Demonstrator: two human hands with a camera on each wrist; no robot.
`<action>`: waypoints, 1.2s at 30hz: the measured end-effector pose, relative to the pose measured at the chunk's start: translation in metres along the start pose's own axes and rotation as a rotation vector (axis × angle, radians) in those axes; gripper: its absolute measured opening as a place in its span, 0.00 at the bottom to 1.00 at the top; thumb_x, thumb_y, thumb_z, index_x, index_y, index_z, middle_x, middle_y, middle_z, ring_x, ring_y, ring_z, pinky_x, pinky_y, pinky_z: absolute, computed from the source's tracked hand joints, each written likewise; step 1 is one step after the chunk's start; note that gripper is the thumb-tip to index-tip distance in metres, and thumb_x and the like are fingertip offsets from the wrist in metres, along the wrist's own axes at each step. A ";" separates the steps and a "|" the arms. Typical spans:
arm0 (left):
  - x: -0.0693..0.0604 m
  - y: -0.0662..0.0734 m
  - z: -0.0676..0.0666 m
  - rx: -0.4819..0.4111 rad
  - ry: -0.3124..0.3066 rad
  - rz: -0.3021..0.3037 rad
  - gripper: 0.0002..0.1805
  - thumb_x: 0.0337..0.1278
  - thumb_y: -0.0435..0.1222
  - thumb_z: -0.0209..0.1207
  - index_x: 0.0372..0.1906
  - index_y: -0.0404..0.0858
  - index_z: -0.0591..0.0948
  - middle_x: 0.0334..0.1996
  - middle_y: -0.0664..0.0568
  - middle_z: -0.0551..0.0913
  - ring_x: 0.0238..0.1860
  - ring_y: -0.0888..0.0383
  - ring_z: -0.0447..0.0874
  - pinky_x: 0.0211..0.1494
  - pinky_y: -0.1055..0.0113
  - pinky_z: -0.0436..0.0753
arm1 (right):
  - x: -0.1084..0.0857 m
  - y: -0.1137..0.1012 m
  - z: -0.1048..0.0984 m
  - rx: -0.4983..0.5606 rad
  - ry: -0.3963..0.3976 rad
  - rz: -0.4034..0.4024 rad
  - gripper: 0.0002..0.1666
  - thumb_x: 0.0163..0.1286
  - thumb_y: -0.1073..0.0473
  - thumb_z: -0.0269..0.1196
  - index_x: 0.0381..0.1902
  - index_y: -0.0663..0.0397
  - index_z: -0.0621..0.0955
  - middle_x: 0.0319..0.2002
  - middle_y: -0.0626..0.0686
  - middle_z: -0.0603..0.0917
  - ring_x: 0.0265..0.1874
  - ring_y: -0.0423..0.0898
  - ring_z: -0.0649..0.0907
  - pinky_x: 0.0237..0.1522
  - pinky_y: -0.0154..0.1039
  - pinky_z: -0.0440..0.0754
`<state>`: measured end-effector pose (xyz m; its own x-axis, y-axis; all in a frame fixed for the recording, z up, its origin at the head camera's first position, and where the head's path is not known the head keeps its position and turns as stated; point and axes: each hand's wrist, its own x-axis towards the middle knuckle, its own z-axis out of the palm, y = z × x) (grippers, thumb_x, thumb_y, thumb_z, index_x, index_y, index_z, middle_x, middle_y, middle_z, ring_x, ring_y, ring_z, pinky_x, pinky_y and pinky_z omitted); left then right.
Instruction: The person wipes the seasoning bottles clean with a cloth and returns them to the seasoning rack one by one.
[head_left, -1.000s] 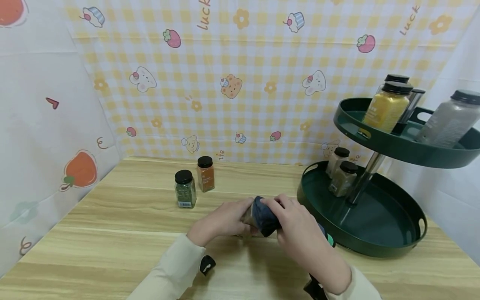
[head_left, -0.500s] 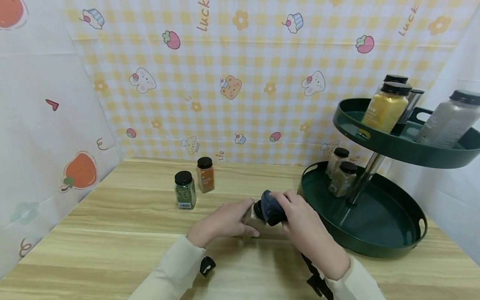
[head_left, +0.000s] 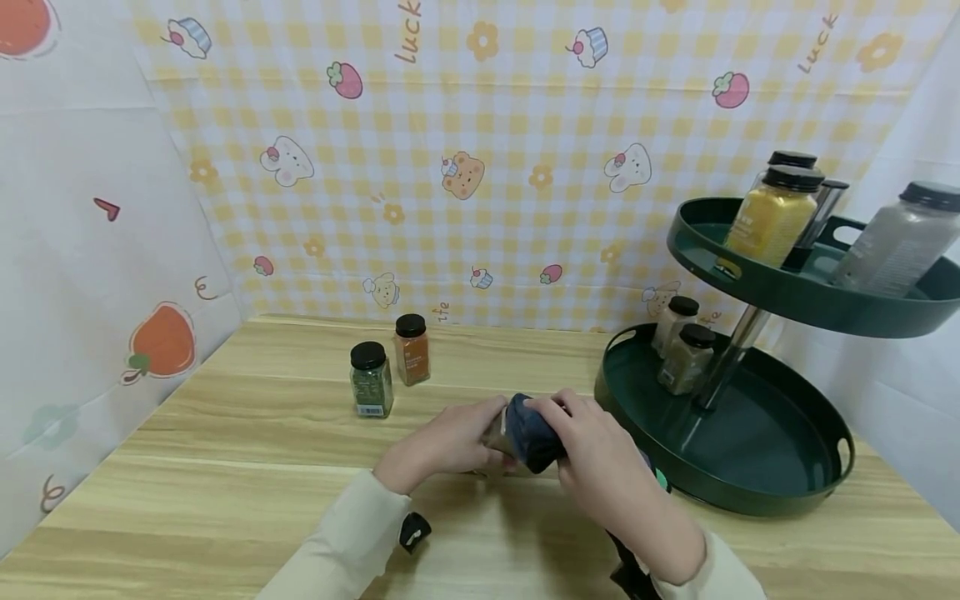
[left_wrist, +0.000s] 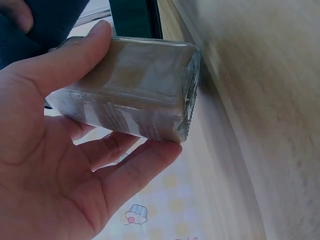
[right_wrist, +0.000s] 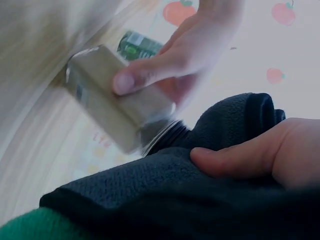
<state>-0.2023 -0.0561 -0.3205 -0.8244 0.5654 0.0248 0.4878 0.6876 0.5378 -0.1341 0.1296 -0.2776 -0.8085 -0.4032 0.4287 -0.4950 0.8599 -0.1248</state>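
My left hand point(head_left: 450, 442) grips a square clear spice jar point(left_wrist: 135, 85) of greyish-brown powder, thumb on one face and fingers beneath. The jar is tilted, its base towards the left in the right wrist view. In my right hand point(head_left: 596, 454) is a dark blue cloth point(head_left: 531, 435), pinched between thumb and fingers and pressed over the jar's black-lidded end. Most of the lid hides under the cloth in the head view; part of its black edge shows in the right wrist view. A green patch point(right_wrist: 45, 224) appears along the cloth's lower side there.
Left of my hands stand a green herb jar point(head_left: 371, 382) and an orange spice jar point(head_left: 412, 350). At the right is a two-tier dark green tray stand point(head_left: 757, 492), with two small jars below and several larger ones above, including a yellow jar point(head_left: 772, 218).
Half a second ago the cloth stood higher and further right, with the black lid showing. Now my right hand has brought it down and left over the lid. The left hand stays put.
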 end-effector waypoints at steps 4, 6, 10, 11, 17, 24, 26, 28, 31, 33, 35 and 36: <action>0.001 -0.001 -0.001 0.008 0.000 -0.001 0.25 0.44 0.50 0.68 0.45 0.49 0.71 0.34 0.59 0.78 0.35 0.60 0.75 0.37 0.65 0.73 | 0.003 0.011 0.004 0.015 -0.016 0.046 0.34 0.45 0.77 0.63 0.52 0.47 0.77 0.42 0.51 0.78 0.43 0.52 0.80 0.41 0.49 0.80; 0.001 -0.001 -0.002 0.010 0.001 0.007 0.24 0.43 0.51 0.68 0.43 0.48 0.70 0.28 0.59 0.74 0.30 0.61 0.72 0.32 0.67 0.70 | 0.004 0.016 0.006 0.024 -0.028 0.065 0.34 0.46 0.76 0.65 0.52 0.48 0.76 0.43 0.52 0.78 0.44 0.53 0.80 0.42 0.50 0.80; 0.000 -0.004 -0.001 -0.007 0.007 0.025 0.25 0.42 0.52 0.68 0.43 0.49 0.70 0.25 0.59 0.70 0.27 0.61 0.67 0.28 0.68 0.66 | 0.004 0.023 0.009 0.041 -0.027 0.066 0.32 0.49 0.74 0.66 0.53 0.52 0.75 0.44 0.53 0.79 0.44 0.53 0.81 0.43 0.50 0.80; -0.001 -0.005 -0.001 -0.017 0.008 0.027 0.25 0.42 0.52 0.68 0.43 0.49 0.70 0.25 0.59 0.70 0.27 0.61 0.66 0.28 0.68 0.65 | 0.004 0.023 0.009 0.045 -0.022 0.060 0.31 0.50 0.73 0.66 0.54 0.53 0.74 0.44 0.54 0.80 0.44 0.52 0.81 0.44 0.50 0.80; -0.003 -0.013 0.000 -0.127 0.012 0.020 0.23 0.44 0.52 0.67 0.39 0.49 0.69 0.28 0.55 0.71 0.29 0.59 0.68 0.30 0.66 0.67 | 0.003 0.025 0.010 0.075 0.004 0.050 0.27 0.54 0.71 0.64 0.54 0.57 0.73 0.47 0.56 0.80 0.46 0.51 0.81 0.46 0.48 0.79; -0.003 -0.025 0.006 -0.344 0.020 0.020 0.31 0.48 0.47 0.66 0.58 0.48 0.69 0.43 0.52 0.77 0.46 0.55 0.77 0.47 0.59 0.76 | 0.003 0.025 0.010 0.095 -0.009 0.065 0.23 0.55 0.71 0.64 0.50 0.57 0.74 0.44 0.54 0.81 0.43 0.49 0.81 0.45 0.47 0.79; -0.002 -0.028 0.007 -0.388 0.022 0.011 0.31 0.50 0.45 0.66 0.59 0.47 0.68 0.44 0.51 0.78 0.46 0.55 0.77 0.47 0.59 0.77 | 0.002 0.025 0.009 0.094 -0.013 0.063 0.22 0.55 0.71 0.64 0.49 0.57 0.75 0.44 0.53 0.81 0.43 0.48 0.81 0.46 0.46 0.79; -0.002 -0.029 0.008 -0.414 0.026 0.001 0.30 0.50 0.45 0.66 0.59 0.46 0.69 0.44 0.50 0.78 0.45 0.56 0.77 0.46 0.60 0.76 | 0.002 0.025 0.009 0.096 -0.017 0.061 0.21 0.55 0.71 0.64 0.48 0.57 0.75 0.44 0.53 0.81 0.43 0.48 0.81 0.46 0.46 0.79; -0.002 -0.030 0.009 -0.460 0.030 -0.004 0.30 0.49 0.44 0.66 0.58 0.45 0.70 0.45 0.51 0.78 0.45 0.57 0.76 0.46 0.61 0.76 | 0.003 0.024 0.008 0.103 -0.025 0.063 0.22 0.55 0.71 0.64 0.48 0.57 0.75 0.43 0.53 0.81 0.42 0.47 0.81 0.45 0.46 0.79; -0.002 -0.030 0.010 -0.511 0.026 -0.016 0.30 0.49 0.44 0.66 0.58 0.45 0.70 0.47 0.51 0.78 0.47 0.56 0.76 0.48 0.60 0.76 | 0.003 0.024 0.008 0.112 -0.033 0.067 0.22 0.55 0.71 0.64 0.48 0.57 0.75 0.43 0.52 0.81 0.41 0.46 0.81 0.45 0.45 0.79; -0.001 -0.031 0.012 -0.569 0.021 -0.030 0.30 0.50 0.44 0.66 0.59 0.46 0.69 0.51 0.51 0.77 0.51 0.55 0.75 0.52 0.58 0.74 | 0.003 0.024 0.007 0.114 -0.037 0.069 0.22 0.55 0.71 0.64 0.49 0.56 0.74 0.44 0.53 0.81 0.42 0.47 0.81 0.45 0.46 0.79; -0.001 -0.031 0.012 -0.600 0.019 -0.038 0.31 0.50 0.44 0.66 0.60 0.46 0.69 0.53 0.50 0.76 0.53 0.54 0.74 0.55 0.57 0.74 | 0.003 0.024 0.007 0.114 -0.038 0.070 0.22 0.55 0.70 0.64 0.49 0.56 0.74 0.44 0.53 0.81 0.42 0.47 0.81 0.45 0.46 0.79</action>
<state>-0.2131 -0.0726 -0.3477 -0.8460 0.5332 0.0081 0.2151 0.3275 0.9200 -0.1503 0.1465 -0.2859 -0.8530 -0.3567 0.3809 -0.4678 0.8462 -0.2551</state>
